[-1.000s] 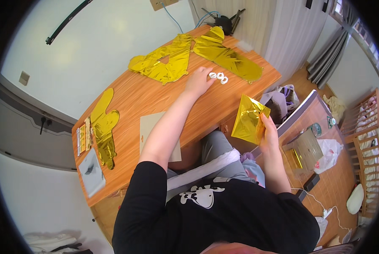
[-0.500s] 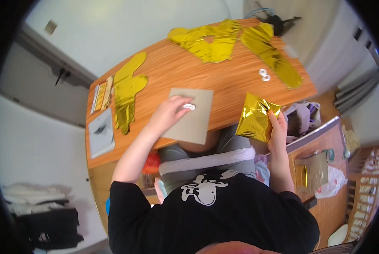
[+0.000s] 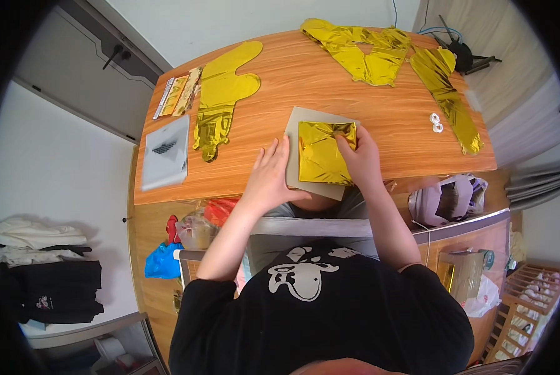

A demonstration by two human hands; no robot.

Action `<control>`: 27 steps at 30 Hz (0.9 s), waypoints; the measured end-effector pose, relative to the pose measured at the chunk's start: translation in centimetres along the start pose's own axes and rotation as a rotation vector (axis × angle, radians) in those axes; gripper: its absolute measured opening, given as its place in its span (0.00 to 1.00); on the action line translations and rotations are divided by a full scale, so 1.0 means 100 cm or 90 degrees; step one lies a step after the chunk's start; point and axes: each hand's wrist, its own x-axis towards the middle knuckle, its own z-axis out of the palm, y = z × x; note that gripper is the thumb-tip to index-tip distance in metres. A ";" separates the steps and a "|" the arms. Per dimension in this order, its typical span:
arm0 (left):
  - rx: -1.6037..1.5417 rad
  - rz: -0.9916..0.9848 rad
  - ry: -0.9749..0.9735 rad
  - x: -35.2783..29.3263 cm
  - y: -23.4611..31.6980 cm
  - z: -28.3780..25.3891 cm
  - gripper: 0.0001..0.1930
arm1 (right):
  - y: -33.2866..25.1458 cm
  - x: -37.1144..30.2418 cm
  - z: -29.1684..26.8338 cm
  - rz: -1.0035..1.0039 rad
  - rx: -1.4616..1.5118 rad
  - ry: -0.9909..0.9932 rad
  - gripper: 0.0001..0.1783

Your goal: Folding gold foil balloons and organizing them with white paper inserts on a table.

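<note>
A folded square of shiny gold foil lies over a grey-brown card sheet at the table's front edge. My right hand grips the foil by its right side, with the thumb on top and the fingers mostly out of sight. At the card's left edge rests my left hand, its fingers stretched out and its thumb spread along the lower edge. The foil hides most of the card's middle, and the small white strip seen earlier does not show.
Flat gold foil balloons lie on the wooden table: a mitten-shaped one at left, others at the back right. Two white rings lie at right. A clear pouch and printed cards sit at left.
My right hand has brought the gold foil leftward onto the card. My left hand has let go of the white strip and opened along the card's left edge. The view has shifted.
</note>
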 end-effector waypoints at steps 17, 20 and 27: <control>0.029 0.046 0.095 0.033 0.001 0.003 0.41 | 0.016 0.020 0.012 -0.199 -0.438 0.060 0.17; 0.071 0.188 0.033 0.051 -0.009 0.006 0.39 | 0.016 0.020 0.017 -0.225 -0.451 0.093 0.23; 0.102 0.223 -0.065 0.068 -0.017 0.002 0.41 | 0.015 0.022 0.011 -0.345 -0.445 0.021 0.23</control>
